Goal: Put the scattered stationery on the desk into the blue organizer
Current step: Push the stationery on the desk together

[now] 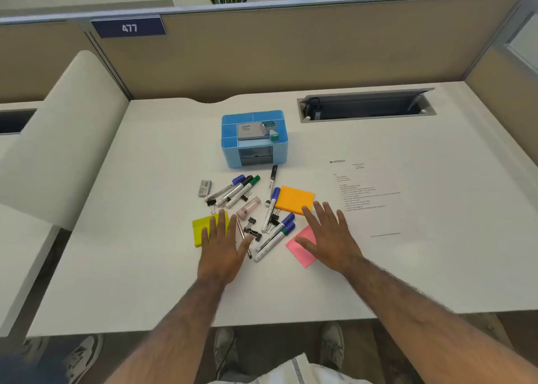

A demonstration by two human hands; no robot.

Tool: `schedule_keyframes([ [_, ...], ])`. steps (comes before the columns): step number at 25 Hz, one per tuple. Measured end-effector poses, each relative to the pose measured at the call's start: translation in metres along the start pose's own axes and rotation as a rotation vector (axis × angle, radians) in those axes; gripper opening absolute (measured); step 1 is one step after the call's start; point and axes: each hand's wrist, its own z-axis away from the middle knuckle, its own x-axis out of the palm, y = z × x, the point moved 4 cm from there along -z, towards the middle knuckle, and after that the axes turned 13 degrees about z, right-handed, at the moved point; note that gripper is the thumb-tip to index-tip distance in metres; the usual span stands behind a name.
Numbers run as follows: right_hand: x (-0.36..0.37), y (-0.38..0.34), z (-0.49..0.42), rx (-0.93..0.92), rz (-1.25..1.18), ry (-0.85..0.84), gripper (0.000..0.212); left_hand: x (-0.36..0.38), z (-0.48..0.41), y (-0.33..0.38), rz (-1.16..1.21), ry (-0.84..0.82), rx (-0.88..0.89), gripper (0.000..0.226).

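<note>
The blue organizer (254,139) stands mid-desk with a grey box and a green-capped item in its top. Scattered before it lie several markers (236,190), black binder clips (251,228), an eraser (204,188), a pink clear case (248,208), an orange sticky pad (294,199), a yellow pad (201,228) and a pink pad (302,251). My left hand (224,248) is flat with fingers spread, over the yellow pad's right side. My right hand (329,238) is flat too, covering part of the pink pad, fingertips near the orange pad. Neither holds anything.
A printed sheet (369,197) lies on the white desk (145,238) to the right. An open cable tray (366,107) is sunk into the back right. Beige partition panels (291,54) wall the back and sides. Shoes show below the near edge.
</note>
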Motion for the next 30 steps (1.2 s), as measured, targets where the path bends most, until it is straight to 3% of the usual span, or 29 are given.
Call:
schedule_keyframes([
  [3, 0.011, 0.0, 0.005, -0.012, 0.02, -0.037, 0.084, 0.022, 0.014, 0.003, -0.099, -0.014, 0.021, 0.08],
  [11, 0.026, -0.004, 0.011, 0.01, -0.064, -0.026, 0.089, 0.035, 0.018, 0.007, -0.048, 0.08, 0.051, 0.074],
  [14, 0.019, -0.005, 0.0, 0.05, -0.14, 0.022, 0.092, 0.026, 0.012, -0.006, -0.016, 0.195, -0.073, 0.076],
  [18, 0.012, -0.013, -0.017, 0.07, -0.201, 0.081, 0.099, 0.026, 0.008, -0.028, -0.004, 0.173, -0.146, 0.084],
  [30, 0.023, -0.046, -0.055, 0.119, -0.03, 0.1, 0.095, 0.013, -0.031, -0.041, -0.03, 0.182, -0.092, 0.076],
])
